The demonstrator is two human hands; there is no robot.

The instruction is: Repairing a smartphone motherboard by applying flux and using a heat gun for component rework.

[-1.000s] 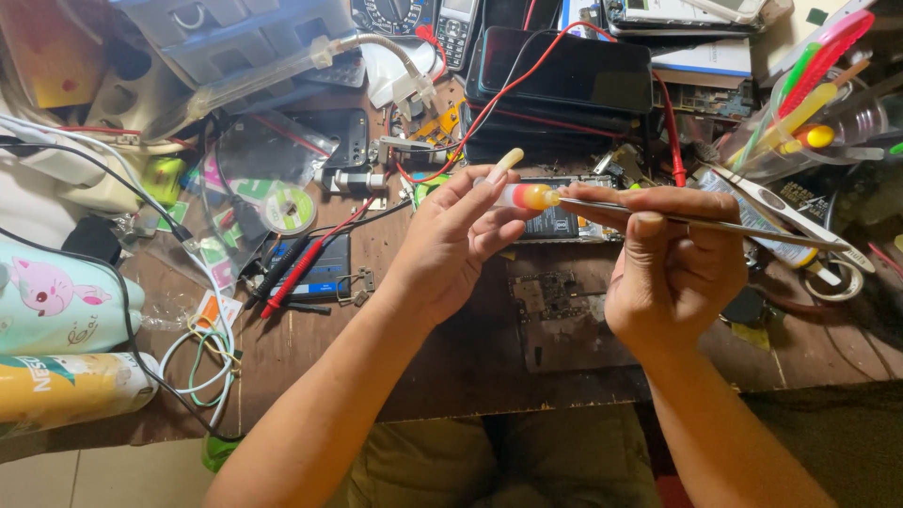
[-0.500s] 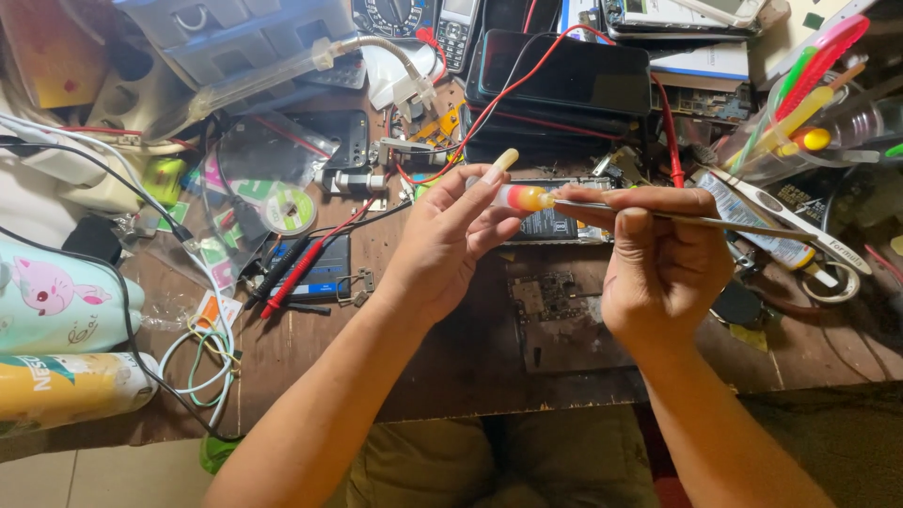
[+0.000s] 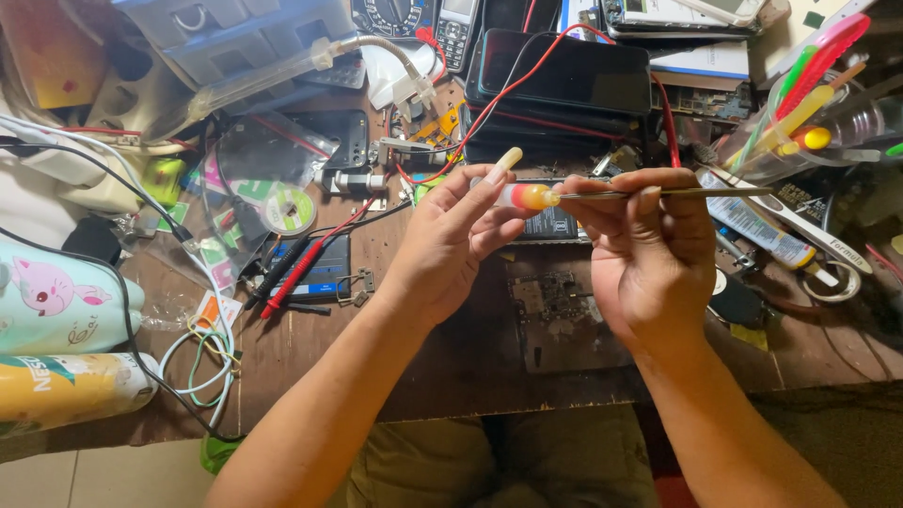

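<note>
My left hand [image 3: 450, 240] holds a small clear syringe-like tube [image 3: 520, 195] with an orange-yellow tip, its pale plunger end sticking up past my fingers. My right hand [image 3: 641, 254] grips thin metal tweezers [image 3: 677, 193], their points touching the tube's orange tip. Both hands hover above a small circuit board [image 3: 557, 296] lying on the wooden workbench [image 3: 310, 362].
Black phones [image 3: 574, 75] and red wires lie at the back. A cup of pens [image 3: 800, 122] stands at the right, a tube and tape roll [image 3: 837, 282] beside it. Red and black probes [image 3: 296, 273], a solder-wick spool [image 3: 287, 209] and cables clutter the left. A yellow can [image 3: 66, 390] lies front left.
Both hands stay together over the board, with barely any shift. The tweezers remain at the tube's tip.
</note>
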